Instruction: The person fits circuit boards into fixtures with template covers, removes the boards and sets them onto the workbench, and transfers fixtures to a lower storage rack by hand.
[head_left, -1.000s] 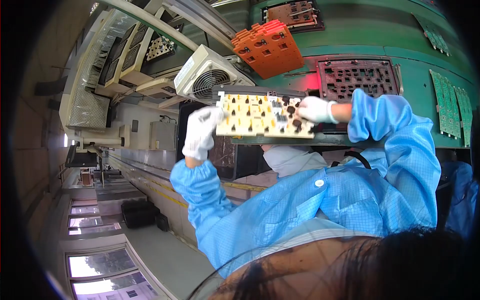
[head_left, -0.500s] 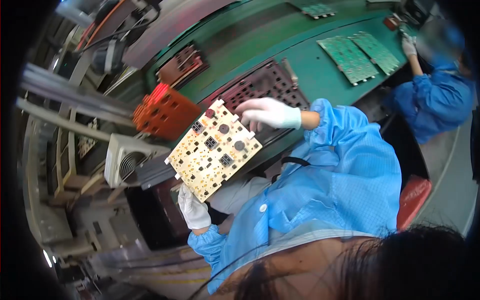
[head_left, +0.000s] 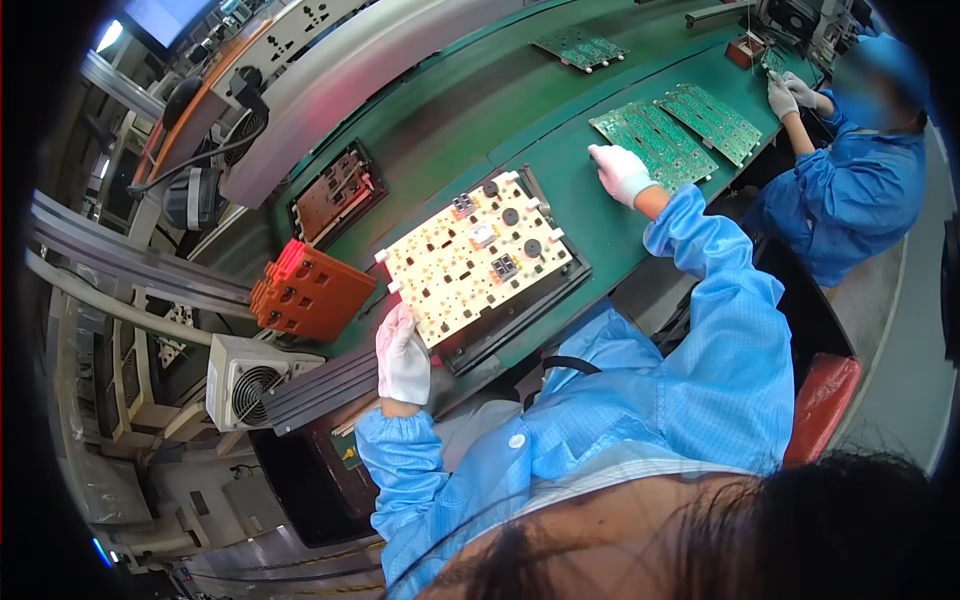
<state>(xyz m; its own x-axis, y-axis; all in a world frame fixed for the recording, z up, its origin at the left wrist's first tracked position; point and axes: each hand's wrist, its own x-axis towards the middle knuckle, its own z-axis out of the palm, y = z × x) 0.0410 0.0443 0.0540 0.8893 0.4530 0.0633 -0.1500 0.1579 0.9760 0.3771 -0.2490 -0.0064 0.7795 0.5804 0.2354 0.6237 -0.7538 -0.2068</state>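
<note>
A cream circuit board [head_left: 450, 265] with black and orange parts lies tilted over a dark fixture tray [head_left: 480, 350] on the bench. My left hand [head_left: 404, 352], in a white glove, grips the board at its lower left corner; the fingertips are partly hidden. My right hand [head_left: 624, 176], also gloved, is away from that board, at the near left corner of a green circuit board [head_left: 655, 145]. Its fingers are curled together, and whether they hold anything is hidden.
A second green board [head_left: 712, 122] lies beside the first, another green board [head_left: 578, 48] farther back. An orange slotted holder [head_left: 310, 298] and a fan unit [head_left: 255, 385] stand left. A brown board in a fixture [head_left: 338, 195] sits behind. A co-worker in blue [head_left: 845, 190] works at right.
The cream board has moved up and right from above my lap to over the fixture tray, still in my left hand. My right hand has left its edge and reached right toward the green boards.
</note>
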